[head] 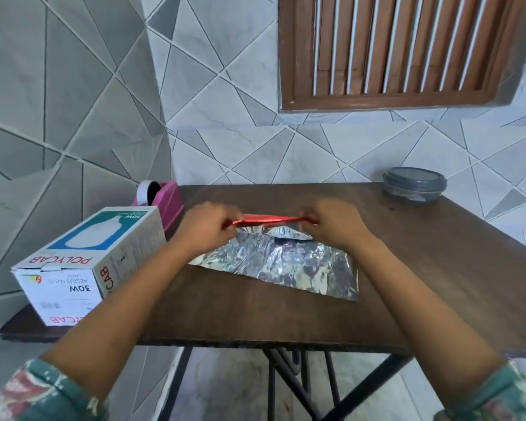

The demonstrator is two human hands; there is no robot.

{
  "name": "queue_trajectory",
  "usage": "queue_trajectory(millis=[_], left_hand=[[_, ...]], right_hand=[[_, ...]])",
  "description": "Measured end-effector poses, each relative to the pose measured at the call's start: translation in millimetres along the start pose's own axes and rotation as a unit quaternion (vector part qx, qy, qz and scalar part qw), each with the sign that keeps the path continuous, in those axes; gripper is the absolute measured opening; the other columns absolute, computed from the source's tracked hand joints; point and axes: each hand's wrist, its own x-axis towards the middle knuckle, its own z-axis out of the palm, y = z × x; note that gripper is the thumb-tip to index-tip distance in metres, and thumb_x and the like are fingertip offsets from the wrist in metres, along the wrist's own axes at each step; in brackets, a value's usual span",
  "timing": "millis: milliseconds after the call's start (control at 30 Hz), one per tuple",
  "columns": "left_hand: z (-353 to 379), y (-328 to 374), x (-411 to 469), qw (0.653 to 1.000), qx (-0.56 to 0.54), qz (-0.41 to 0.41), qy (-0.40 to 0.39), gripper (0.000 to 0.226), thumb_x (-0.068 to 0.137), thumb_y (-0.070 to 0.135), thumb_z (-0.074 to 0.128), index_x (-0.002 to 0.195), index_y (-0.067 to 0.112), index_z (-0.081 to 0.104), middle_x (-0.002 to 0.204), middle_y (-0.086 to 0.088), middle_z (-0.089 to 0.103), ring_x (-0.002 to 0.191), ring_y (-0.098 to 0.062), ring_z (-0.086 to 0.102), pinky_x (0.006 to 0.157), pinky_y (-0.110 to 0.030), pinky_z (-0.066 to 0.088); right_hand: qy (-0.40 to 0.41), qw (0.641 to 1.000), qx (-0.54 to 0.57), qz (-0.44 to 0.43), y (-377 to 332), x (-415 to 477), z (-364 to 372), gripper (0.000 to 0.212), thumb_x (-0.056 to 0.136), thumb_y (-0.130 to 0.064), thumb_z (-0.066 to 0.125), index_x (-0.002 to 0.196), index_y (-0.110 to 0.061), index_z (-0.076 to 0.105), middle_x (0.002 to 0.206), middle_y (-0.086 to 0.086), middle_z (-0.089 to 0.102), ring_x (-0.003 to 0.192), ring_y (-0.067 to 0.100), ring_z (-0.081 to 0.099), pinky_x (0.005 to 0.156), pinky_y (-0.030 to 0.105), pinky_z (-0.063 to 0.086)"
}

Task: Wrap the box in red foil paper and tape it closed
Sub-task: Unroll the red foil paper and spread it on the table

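Item: red foil paper (274, 253), lying silver side up on the table (407, 268), directly under and nearer than both hands. I am judging it thin, very light, crinkly and slick; it is creasing readily and would likely tear if tugged hard. Best hold: pinches at the far edge, near the corners, keeping it taut.

Item: left hand (207, 227). I am seeing it closed in a pinch on the left end of the raised far edge, where the red face is showing.

Item: right hand (331, 224). I am seeing it pinching the right end of that same edge, fingers curled tight, lifting the strip just clear of the sheet.

Item: box (82, 262), white printed carton, sitting well to the left of the left hand, not on the paper. I am judging it light, stiff cardboard, best gripped by opposite sides.

Item: tape dispenser (161, 202), pink, just beyond the box, left of the left hand.
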Motion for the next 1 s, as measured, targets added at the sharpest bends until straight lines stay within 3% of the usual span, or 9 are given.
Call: queue_trajectory(millis=[167, 233, 333, 433, 500, 633, 800, 867, 1000], left_hand=[[-21.9, -7.1, 48.0, 0.995, -0.045, -0.031, 0.078, 0.027, 0.083, 0.014, 0.06, 0.109, 0.022, 0.06, 0.092, 0.002, 0.073, 0.087, -0.028, 0.064, 0.074, -0.037, 0.051], [-19.8, -10.0, 68.6, 0.993, -0.047, -0.055, 0.089, 0.024, 0.084, 0.018, 0.061, 0.108, 0.022, 0.057, 0.095, 0.003, 0.072, 0.089, -0.027, 0.064, 0.075, -0.035, 0.049], [-10.4, -16.4, 97.3, 0.99, -0.051, -0.081, 0.103, 0.022, 0.083, 0.018, 0.06, 0.105, 0.022, 0.057, 0.096, 0.001, 0.071, 0.091, -0.027, 0.063, 0.075, -0.032, 0.045], [-0.5, -24.5, 123.8, 0.986, -0.045, -0.101, 0.121, 0.02, 0.081, 0.017, 0.059, 0.101, 0.021, 0.056, 0.096, -0.003, 0.07, 0.092, -0.031, 0.062, 0.071, -0.032, 0.041], [6.7, -30.0, 138.8, 0.985, -0.028, -0.106, 0.134, 0.02, 0.08, 0.016, 0.058, 0.1, 0.019, 0.054, 0.095, -0.008, 0.069, 0.092, -0.033, 0.06, 0.069, -0.033, 0.04], [20.4, -35.7, 159.2, 0.982, -0.01, -0.1, 0.161, 0.014, 0.08, 0.009, 0.053, 0.092, 0.016, 0.056, 0.089, -0.014, 0.066, 0.085, -0.037, 0.06, 0.067, -0.035, 0.043], [46.7, -40.1, 175.9, 0.979, -0.042, -0.113, 0.166, 0.025, 0.08, 0.004, 0.05, 0.09, 0.02, 0.066, 0.092, -0.013, 0.068, 0.089, -0.035, 0.061, 0.068, -0.03, 0.041], [57.0, -40.3, 181.1, 0.988, -0.023, -0.096, 0.123, 0.03, 0.086, 0.008, 0.05, 0.109, 0.02, 0.066, 0.115, -0.012, 0.064, 0.107, -0.034, 0.058, 0.082, -0.034, 0.043], [75.5, -30.2, 175.1, 0.992, 0.119, -0.04, 0.008, 0.055, 0.09, 0.032, 0.054, 0.142, 0.026, 0.039, 0.157, -0.014, 0.011, 0.144, -0.03, 0.012, 0.112, -0.047, 0.014]], right_hand=[[0.183, 0.977, -0.102, 0.031, 2.5, 30.6, 1.7, 0.05, 0.065, 0.001, 0.062, 0.113, -0.012, 0.062, 0.127, 0.017, 0.055, 0.117, 0.036, 0.049, 0.091, 0.042, 0.037], [0.256, 0.962, -0.079, -0.054, -6.9, 32.0, 10.6, 0.059, 0.06, 0.009, 0.051, 0.116, -0.009, 0.059, 0.126, 0.02, 0.055, 0.114, 0.037, 0.05, 0.092, 0.045, 0.038], [0.086, 0.974, -0.026, -0.209, -20.6, 24.0, 40.8, 0.045, 0.077, -0.005, 0.051, 0.121, -0.012, 0.058, 0.12, 0.014, 0.061, 0.106, 0.033, 0.059, 0.088, 0.044, 0.048], [-0.234, 0.965, 0.029, -0.112, -22.2, 3.6, 62.4, 0.06, 0.093, -0.049, 0.029, 0.146, -0.022, 0.031, 0.154, 0.003, 0.028, 0.14, 0.023, 0.028, 0.114, 0.041, 0.025], [-0.329, 0.938, 0.069, -0.081, -15.0, -5.0, 61.3, 0.052, 0.1, -0.046, 0.028, 0.148, -0.027, 0.028, 0.158, -0.005, 0.017, 0.144, 0.014, 0.014, 0.116, 0.031, 0.012], [-0.357, 0.923, 0.135, -0.046, 1.0, -13.8, 33.0, 0.043, 0.099, -0.039, 0.038, 0.14, -0.026, 0.045, 0.15, -0.001, 0.037, 0.137, 0.016, 0.034, 0.114, 0.03, 0.023], [-0.299, 0.939, 0.171, -0.019, 12.5, -19.0, 20.1, 0.043, 0.083, -0.051, 0.051, 0.105, -0.019, 0.07, 0.107, 0.0, 0.071, 0.094, 0.017, 0.066, 0.088, 0.035, 0.051], [-0.246, 0.961, 0.122, -0.047, 14.1, -18.1, 26.5, 0.032, 0.089, -0.038, 0.055, 0.117, -0.026, 0.065, 0.124, -0.003, 0.063, 0.106, 0.016, 0.06, 0.093, 0.031, 0.046], [-0.288, 0.955, 0.066, -0.011, 15.6, -17.8, 52.5, 0.072, 0.087, -0.058, 0.05, 0.148, -0.039, 0.017, 0.159, 0.002, 0.011, 0.143, 0.027, 0.017, 0.115, 0.048, 0.019]])
